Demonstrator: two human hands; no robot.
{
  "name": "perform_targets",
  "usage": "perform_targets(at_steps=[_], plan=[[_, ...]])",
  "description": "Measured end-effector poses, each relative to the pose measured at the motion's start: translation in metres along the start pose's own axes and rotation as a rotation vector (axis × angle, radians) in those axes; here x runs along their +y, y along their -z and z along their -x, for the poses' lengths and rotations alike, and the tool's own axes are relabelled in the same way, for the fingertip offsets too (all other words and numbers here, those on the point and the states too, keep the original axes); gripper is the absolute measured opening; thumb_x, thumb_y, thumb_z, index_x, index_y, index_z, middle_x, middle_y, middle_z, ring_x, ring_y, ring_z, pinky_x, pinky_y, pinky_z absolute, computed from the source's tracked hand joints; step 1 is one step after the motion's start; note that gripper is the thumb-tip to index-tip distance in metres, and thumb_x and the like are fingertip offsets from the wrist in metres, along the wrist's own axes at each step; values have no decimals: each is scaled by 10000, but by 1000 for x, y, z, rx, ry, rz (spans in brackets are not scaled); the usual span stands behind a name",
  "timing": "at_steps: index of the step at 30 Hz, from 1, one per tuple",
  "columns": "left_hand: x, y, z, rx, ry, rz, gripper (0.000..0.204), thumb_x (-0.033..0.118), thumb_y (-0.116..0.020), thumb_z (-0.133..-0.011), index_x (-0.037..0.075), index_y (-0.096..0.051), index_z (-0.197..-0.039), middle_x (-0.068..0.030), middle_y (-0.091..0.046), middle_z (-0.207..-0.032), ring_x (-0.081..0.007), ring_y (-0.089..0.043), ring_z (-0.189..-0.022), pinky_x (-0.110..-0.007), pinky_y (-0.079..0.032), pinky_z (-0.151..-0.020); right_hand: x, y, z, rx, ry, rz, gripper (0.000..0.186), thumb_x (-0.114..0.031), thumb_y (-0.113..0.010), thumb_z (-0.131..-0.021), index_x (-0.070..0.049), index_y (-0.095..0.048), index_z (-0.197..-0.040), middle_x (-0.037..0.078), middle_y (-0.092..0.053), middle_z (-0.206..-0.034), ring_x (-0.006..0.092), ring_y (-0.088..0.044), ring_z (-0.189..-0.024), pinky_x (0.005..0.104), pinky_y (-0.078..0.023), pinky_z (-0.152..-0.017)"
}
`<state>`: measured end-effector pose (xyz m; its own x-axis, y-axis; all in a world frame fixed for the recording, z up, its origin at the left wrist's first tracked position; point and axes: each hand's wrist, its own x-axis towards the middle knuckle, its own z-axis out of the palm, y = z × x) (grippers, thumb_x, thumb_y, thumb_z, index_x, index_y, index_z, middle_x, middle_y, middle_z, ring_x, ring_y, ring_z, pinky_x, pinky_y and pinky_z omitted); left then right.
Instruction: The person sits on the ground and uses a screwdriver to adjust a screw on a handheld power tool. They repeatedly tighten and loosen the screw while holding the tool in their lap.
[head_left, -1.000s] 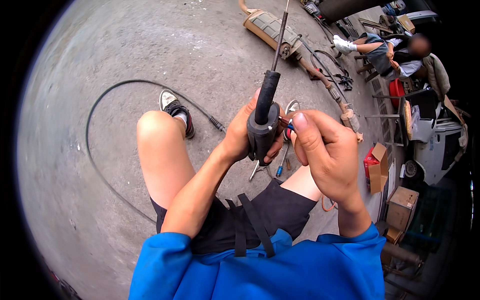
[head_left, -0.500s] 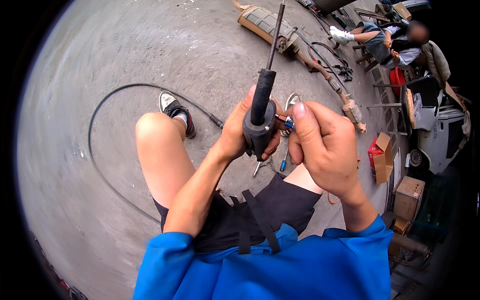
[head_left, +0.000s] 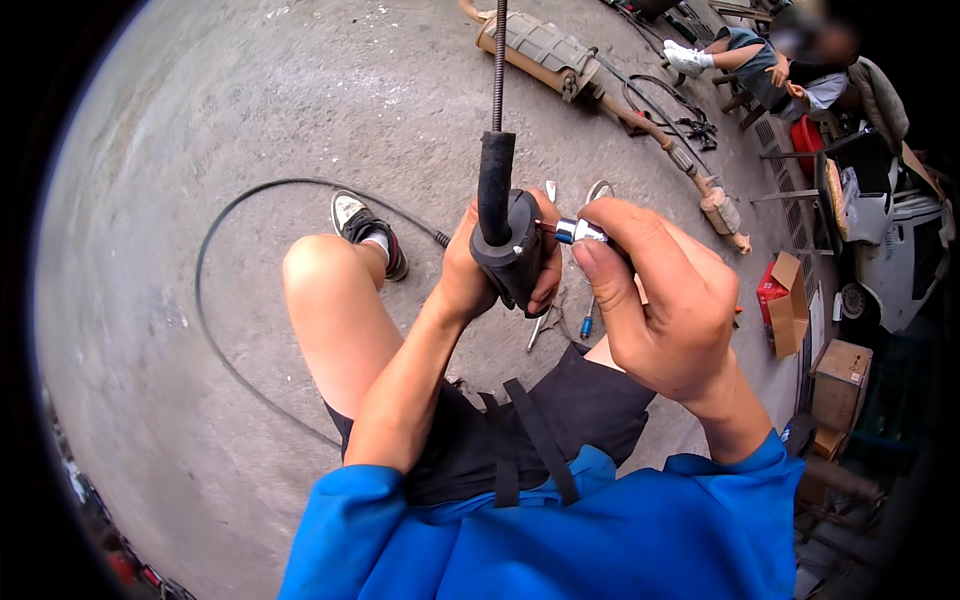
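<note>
Holding a thick black cylinder in the left hand, in front of the lap and above the grey floor, with the grip closed firmly around it. Continuing at the top in a black rubber sleeve, and from there in a thin coiled spring, pointing almost straight up in the view.

Pinching between thumb and index finger of the right hand a small shiny piece with a blue band, just beside the right side of the cylinder. Cannot tell whether touching the cylinder with its thin dark end or only being near.

Can see on the floor, to the left, a long black cable in a wide curve; farther ahead, a muffler with a rusty pipe. Can notice also a blue-ended tool below the hands, an open cardboard box at right, and a seated person at upper right.
</note>
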<state>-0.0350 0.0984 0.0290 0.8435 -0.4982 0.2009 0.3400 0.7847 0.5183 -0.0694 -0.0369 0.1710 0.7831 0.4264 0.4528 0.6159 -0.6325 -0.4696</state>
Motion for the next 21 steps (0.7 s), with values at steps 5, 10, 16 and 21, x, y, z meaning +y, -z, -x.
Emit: perform_targets(at_steps=[5, 10, 16, 21], plan=[[0, 2, -1, -16, -2, -59, 534, 498, -403, -970, -22, -519, -940, -185, -542, -542, -212, -500, -391, -296, -399, -391, -10, 9, -11, -165, -588, -387, 300, -189, -615, -983, 52, -656, -808, 96, -666, -593, 109, -662, -584, 248, -502, -522], [1, -3, 1, 53, 5, -1, 539, 496, -399, -972, -30, -519, -956, -186, -550, -554, -213, -507, -399, -301, -405, -396, -13, 11, -7, -193, -652, -515, 160, -107, -654, -942, 38, -636, -1008, 74, -637, -755, 84, -575, -646, 241, -452, -561], [2, -5, 1, 55, -30, -83, 527, 491, -427, -964, -26, -526, -939, -169, -541, -541, -209, -509, -398, -300, -411, -397, 3, 5, 3, -81, 35, 60, 275, 48, -696, -836, 40, -603, -1095, 139, -624, -874, 177, -610, -739, 305, -497, -671], [3, -6, 1, 26, -23, -136, 528, 489, -442, -960, -29, -536, -920, -161, -538, -537, -202, -511, -396, -292, -407, -389, -7, 5, 1, -97, -222, -102, 101, -58, -641, -927, 41, -643, -950, 79, -587, -673, 120, -534, -585, 277, -427, -539]])
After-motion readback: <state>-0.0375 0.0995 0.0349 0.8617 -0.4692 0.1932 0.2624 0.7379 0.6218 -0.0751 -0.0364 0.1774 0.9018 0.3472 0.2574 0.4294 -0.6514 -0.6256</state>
